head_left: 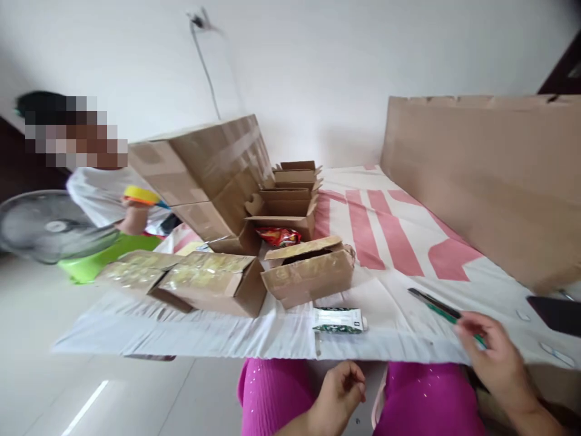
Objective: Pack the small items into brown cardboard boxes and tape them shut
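Note:
My right hand (497, 360) is at the table's front right, its fingers closed around the rear end of a slim green-and-black utility knife (438, 304). The knife lies low over the cloth and points to the far left. My left hand (338, 393) hangs over my lap below the table edge, fingers curled in with nothing visible in them. Nearest to it on the table is a white and green tube (338, 320), lying on its side. Behind the tube stands a small cardboard box (313, 278) with its top flaps partly parted.
Two taped boxes (204, 281) lie at the front left. Behind them are open boxes (281, 209), a red packet (279, 236) and a tall carton (218, 157). A large cardboard panel (481, 175) and a dark phone-like slab (556, 313) are right. A person (97, 194) sits left near a fan (40, 227).

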`<state>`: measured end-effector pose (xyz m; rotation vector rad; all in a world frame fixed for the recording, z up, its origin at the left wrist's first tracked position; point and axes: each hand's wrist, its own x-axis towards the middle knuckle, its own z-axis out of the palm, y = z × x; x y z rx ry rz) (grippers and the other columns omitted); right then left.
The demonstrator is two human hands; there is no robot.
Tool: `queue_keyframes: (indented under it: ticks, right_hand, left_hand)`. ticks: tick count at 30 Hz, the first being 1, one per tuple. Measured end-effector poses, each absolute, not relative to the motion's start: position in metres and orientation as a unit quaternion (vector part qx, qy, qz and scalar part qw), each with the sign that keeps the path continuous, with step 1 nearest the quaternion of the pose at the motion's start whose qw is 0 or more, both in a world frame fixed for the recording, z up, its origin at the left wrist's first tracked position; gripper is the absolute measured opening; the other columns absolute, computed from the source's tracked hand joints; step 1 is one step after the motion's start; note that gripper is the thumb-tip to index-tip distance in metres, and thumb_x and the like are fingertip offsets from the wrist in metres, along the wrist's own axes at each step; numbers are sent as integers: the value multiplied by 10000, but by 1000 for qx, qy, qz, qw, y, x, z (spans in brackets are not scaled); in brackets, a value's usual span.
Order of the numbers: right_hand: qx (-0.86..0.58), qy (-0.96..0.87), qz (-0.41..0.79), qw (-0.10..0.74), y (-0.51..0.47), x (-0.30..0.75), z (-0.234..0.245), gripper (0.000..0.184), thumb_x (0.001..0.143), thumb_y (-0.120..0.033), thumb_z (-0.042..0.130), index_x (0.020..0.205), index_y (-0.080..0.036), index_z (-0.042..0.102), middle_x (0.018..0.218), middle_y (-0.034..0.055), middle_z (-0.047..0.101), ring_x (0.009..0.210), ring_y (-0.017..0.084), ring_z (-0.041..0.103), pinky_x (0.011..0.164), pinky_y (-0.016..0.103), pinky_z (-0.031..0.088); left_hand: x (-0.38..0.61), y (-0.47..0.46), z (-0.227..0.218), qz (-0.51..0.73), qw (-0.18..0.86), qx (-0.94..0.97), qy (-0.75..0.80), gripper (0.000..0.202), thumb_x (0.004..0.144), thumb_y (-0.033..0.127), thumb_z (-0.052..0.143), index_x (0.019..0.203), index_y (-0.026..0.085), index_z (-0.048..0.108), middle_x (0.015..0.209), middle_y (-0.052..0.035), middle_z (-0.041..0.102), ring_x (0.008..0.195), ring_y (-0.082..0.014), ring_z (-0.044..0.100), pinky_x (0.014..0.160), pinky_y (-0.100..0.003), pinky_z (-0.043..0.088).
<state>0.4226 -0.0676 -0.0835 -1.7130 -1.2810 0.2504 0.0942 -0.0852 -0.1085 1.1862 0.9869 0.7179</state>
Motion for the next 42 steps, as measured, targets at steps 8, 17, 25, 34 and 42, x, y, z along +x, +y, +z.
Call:
queue_keyframes:
  ticks: [8,17,25,34,42]
  right_hand:
    - [-497,-747,361,255,8,277,-62,600,654,-255,733,1232,-256,572,1251,90,593,1135,313,556,991,467,440]
    - [-507,-748,325,279,87,282,-79,497,648,-325,749,1131,-240,666,1384,129,466,1320,354,396,1048,493,389]
    - [-479,-778,316,255,142,220,-70,493,674,-295,706,1154,-214,624,1315,114,544,1251,292,483,1090,426,352]
    - [-495,-778,243,300,197,185,-83,502,690,-376,710,1163,-224,635,1179,113,577,1141,285,549,1008,411,430]
    - [-537,-748,193,339,284,129,-86,453,655,-246,704,1105,-226,660,1135,100,606,1113,289,568,997,412,428]
  left_hand:
    - [34,-68,-80,422,430,681,416,72,863,233,525,872,199,588,740,-56,634,641,-161,574,613,-266,428]
    - [-9,-17,-66,510,371,593,500,247,848,225,564,1094,219,585,1003,-79,626,917,-209,585,806,-324,475]
    - [-9,63,-64,506,306,544,595,575,774,165,559,1327,224,410,1309,-99,497,1224,-243,492,1013,-403,419]
    - [-6,152,-68,517,243,522,634,529,723,112,511,1247,140,448,1279,-150,496,1241,-243,474,1098,-399,339]
    - [-7,169,-107,501,167,524,669,589,788,173,499,1362,136,372,1496,-166,316,1405,-260,284,1144,-452,259]
